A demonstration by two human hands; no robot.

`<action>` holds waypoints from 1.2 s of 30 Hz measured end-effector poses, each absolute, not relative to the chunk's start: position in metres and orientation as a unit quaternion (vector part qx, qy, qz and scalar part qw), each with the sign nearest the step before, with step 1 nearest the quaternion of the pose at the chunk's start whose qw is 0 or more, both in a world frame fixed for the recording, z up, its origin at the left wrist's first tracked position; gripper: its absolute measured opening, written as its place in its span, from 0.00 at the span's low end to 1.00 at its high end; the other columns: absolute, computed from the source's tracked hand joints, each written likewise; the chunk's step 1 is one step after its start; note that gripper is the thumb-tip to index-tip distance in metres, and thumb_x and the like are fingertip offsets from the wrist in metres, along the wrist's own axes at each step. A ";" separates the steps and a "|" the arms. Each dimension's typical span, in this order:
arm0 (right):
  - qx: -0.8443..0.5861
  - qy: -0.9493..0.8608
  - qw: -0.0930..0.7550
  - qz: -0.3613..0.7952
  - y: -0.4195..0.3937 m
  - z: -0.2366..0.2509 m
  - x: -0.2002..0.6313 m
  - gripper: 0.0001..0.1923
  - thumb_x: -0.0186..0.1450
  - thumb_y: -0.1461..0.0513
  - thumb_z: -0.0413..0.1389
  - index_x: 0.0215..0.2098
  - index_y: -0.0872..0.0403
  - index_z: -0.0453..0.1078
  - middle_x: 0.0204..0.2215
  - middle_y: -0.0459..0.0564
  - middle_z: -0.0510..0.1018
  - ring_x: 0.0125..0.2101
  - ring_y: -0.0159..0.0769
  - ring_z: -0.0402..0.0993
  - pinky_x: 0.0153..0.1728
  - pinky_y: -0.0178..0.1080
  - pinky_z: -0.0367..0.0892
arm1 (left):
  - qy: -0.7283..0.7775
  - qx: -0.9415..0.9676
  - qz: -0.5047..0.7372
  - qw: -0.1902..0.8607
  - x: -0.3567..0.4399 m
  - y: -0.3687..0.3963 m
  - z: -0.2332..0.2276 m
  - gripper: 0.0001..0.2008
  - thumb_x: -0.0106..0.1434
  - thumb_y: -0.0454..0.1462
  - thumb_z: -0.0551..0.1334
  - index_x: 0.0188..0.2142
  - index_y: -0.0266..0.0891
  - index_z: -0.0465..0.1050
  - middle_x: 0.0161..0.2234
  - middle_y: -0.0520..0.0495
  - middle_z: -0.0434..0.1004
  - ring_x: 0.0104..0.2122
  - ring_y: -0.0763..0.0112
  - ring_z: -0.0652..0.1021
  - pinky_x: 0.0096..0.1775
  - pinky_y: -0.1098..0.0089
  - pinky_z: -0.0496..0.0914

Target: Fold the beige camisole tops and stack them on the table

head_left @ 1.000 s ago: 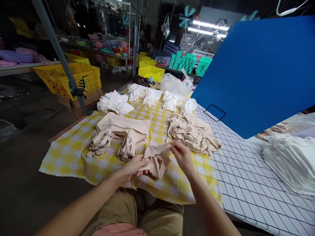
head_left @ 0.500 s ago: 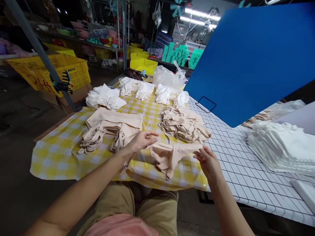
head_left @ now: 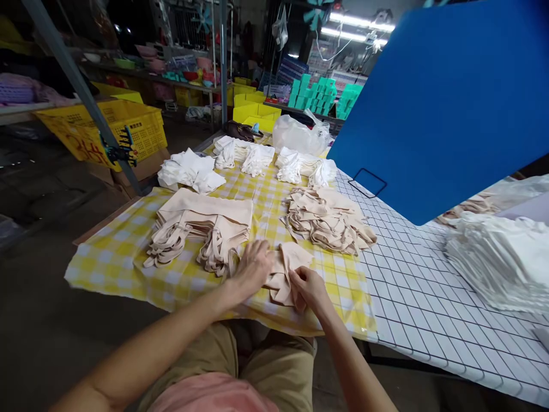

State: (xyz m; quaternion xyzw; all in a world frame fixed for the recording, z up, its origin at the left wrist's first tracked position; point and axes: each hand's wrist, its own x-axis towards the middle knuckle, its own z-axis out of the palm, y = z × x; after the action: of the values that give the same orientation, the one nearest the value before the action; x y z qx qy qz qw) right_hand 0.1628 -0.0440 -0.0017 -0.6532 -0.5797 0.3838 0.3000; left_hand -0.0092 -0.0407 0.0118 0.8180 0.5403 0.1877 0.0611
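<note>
A small beige garment [head_left: 288, 268] lies bunched on the yellow checked cloth [head_left: 115, 257] near the table's front edge. My left hand [head_left: 254, 265] presses flat on its left side. My right hand [head_left: 307, 286] pinches its right edge, fingers closed on the fabric. A neat stack of folded beige garments [head_left: 206, 224] with dangling straps lies just left of my left hand. A looser heap of beige garments [head_left: 326, 218] sits behind my right hand.
Piles of white garments [head_left: 189, 170] line the far edge beside a clear plastic bag [head_left: 298, 135]. A white grid-patterned table [head_left: 429, 297] extends right, bearing a tall stack of white fabric [head_left: 501, 260]. A blue board [head_left: 446, 103] hangs overhead. Yellow crates [head_left: 107, 129] stand at left.
The beige garment was stretched wide between both hands; now it is folded together into a bunch, with my right hand brought in close to my left.
</note>
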 end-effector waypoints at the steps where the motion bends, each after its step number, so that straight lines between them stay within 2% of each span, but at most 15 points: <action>1: -0.637 -0.574 0.315 0.408 -0.044 0.001 0.162 0.17 0.53 0.51 0.56 0.15 0.52 0.59 0.14 0.44 0.63 0.20 0.33 0.59 0.23 0.35 0.55 | 0.522 0.827 0.191 0.081 -0.003 -0.047 0.010 0.09 0.61 0.33 0.54 0.36 0.35 0.72 0.42 0.41 0.69 0.44 0.59 0.68 0.46 0.60 0.62; 5: -0.583 -0.532 0.385 0.479 -0.049 0.015 0.172 0.18 0.56 0.47 0.52 0.22 0.52 0.60 0.18 0.43 0.66 0.21 0.32 0.63 0.25 0.34 0.62 | 0.495 0.828 0.198 0.173 0.019 -0.063 -0.001 0.14 0.58 0.45 0.59 0.34 0.35 0.73 0.37 0.40 0.70 0.42 0.58 0.69 0.44 0.61 0.64; 7: -0.548 -0.460 0.455 0.530 -0.052 0.021 0.179 0.16 0.52 0.48 0.57 0.23 0.52 0.62 0.20 0.43 0.68 0.22 0.31 0.64 0.25 0.33 0.64 | 0.501 0.817 0.217 0.186 0.025 -0.063 -0.005 0.13 0.57 0.42 0.60 0.33 0.34 0.74 0.35 0.40 0.72 0.41 0.56 0.70 0.45 0.60 0.64; 9: -0.521 -0.373 0.524 0.561 -0.053 0.027 0.187 0.16 0.47 0.52 0.63 0.24 0.52 0.65 0.21 0.42 0.70 0.22 0.30 0.65 0.25 0.32 0.65 | 0.499 0.796 0.250 0.235 0.028 -0.058 -0.004 0.08 0.56 0.37 0.59 0.29 0.34 0.75 0.31 0.42 0.73 0.37 0.59 0.71 0.42 0.63 0.64; 11: -0.512 -0.310 0.579 0.555 -0.052 0.033 0.195 0.16 0.44 0.55 0.66 0.25 0.51 0.66 0.22 0.41 0.72 0.23 0.29 0.67 0.26 0.30 0.66 | 0.475 0.757 0.285 0.346 0.027 -0.050 0.003 0.10 0.57 0.33 0.56 0.25 0.34 0.75 0.26 0.45 0.73 0.31 0.64 0.72 0.36 0.68 0.64; 13: -0.502 -0.267 0.622 0.539 -0.050 0.041 0.201 0.16 0.42 0.57 0.67 0.26 0.51 0.67 0.23 0.41 0.74 0.24 0.29 0.69 0.27 0.31 0.67 | 0.420 0.701 0.320 0.480 0.022 -0.041 0.015 0.11 0.58 0.34 0.55 0.25 0.35 0.75 0.24 0.49 0.73 0.28 0.69 0.72 0.32 0.72 0.63; 16: -0.473 -0.255 0.629 0.561 -0.048 0.056 0.202 0.16 0.46 0.54 0.65 0.29 0.50 0.67 0.24 0.42 0.75 0.25 0.32 0.71 0.30 0.34 0.69 | 0.335 0.593 0.358 0.639 0.014 -0.034 0.036 0.12 0.56 0.42 0.59 0.27 0.34 0.74 0.24 0.51 0.74 0.28 0.71 0.72 0.31 0.74 0.63; 19: -0.458 -0.294 0.546 0.637 -0.056 0.067 0.191 0.19 0.53 0.47 0.58 0.37 0.49 0.68 0.28 0.46 0.78 0.28 0.36 0.74 0.34 0.39 0.70 | 0.325 0.490 0.374 0.717 0.007 -0.033 0.055 0.20 0.53 0.50 0.61 0.26 0.32 0.73 0.22 0.49 0.73 0.24 0.72 0.71 0.28 0.74 0.63; 23: -0.506 -0.311 0.445 0.670 -0.080 0.067 0.173 0.26 0.56 0.46 0.54 0.49 0.47 0.65 0.39 0.50 0.78 0.38 0.42 0.75 0.36 0.42 0.70 | 0.362 0.436 0.400 0.720 0.001 -0.033 0.072 0.20 0.54 0.51 0.61 0.27 0.33 0.71 0.23 0.50 0.72 0.24 0.74 0.71 0.27 0.75 0.63; 26: -0.495 -0.332 0.441 0.671 -0.093 0.069 0.169 0.27 0.57 0.49 0.56 0.53 0.44 0.62 0.45 0.49 0.75 0.42 0.41 0.73 0.37 0.39 0.69 | 0.358 0.421 0.428 0.716 -0.002 -0.032 0.078 0.18 0.53 0.48 0.63 0.31 0.33 0.72 0.28 0.49 0.74 0.31 0.71 0.73 0.33 0.74 0.65; 28: -0.487 -0.325 0.459 0.668 -0.094 0.074 0.172 0.31 0.55 0.52 0.60 0.55 0.44 0.60 0.44 0.48 0.76 0.39 0.38 0.74 0.33 0.36 0.69 | 0.344 0.415 0.432 0.723 -0.004 -0.033 0.081 0.18 0.52 0.49 0.64 0.30 0.33 0.71 0.28 0.49 0.73 0.31 0.71 0.73 0.34 0.73 0.65; 31: -0.494 -0.305 0.518 0.628 -0.088 0.086 0.177 0.33 0.49 0.57 0.65 0.52 0.47 0.64 0.36 0.47 0.79 0.30 0.34 0.75 0.27 0.32 0.68 | 0.332 0.439 0.421 0.721 -0.005 -0.040 0.089 0.19 0.53 0.50 0.62 0.27 0.34 0.69 0.24 0.51 0.69 0.27 0.73 0.70 0.30 0.74 0.63; 34: -0.496 -0.307 0.528 0.617 -0.085 0.093 0.179 0.25 0.48 0.57 0.66 0.44 0.51 0.71 0.33 0.47 0.80 0.29 0.33 0.74 0.29 0.32 0.68 | 0.351 0.518 0.392 0.675 -0.006 -0.056 0.096 0.21 0.56 0.51 0.58 0.23 0.34 0.68 0.19 0.53 0.65 0.23 0.76 0.66 0.26 0.75 0.60; 36: -0.486 -0.324 0.489 0.648 -0.085 0.097 0.179 0.19 0.50 0.55 0.64 0.39 0.53 0.74 0.33 0.49 0.79 0.31 0.35 0.74 0.32 0.33 0.69 | 0.359 0.574 0.378 0.631 -0.007 -0.070 0.097 0.21 0.59 0.50 0.56 0.25 0.33 0.70 0.22 0.51 0.67 0.24 0.75 0.67 0.28 0.75 0.61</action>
State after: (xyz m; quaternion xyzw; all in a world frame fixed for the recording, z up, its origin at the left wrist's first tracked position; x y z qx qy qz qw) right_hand 0.1794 -0.0850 0.0974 -0.4857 -0.3239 0.6485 0.4885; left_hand -0.0070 -0.0699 0.0970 0.5742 0.3590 0.3777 0.6315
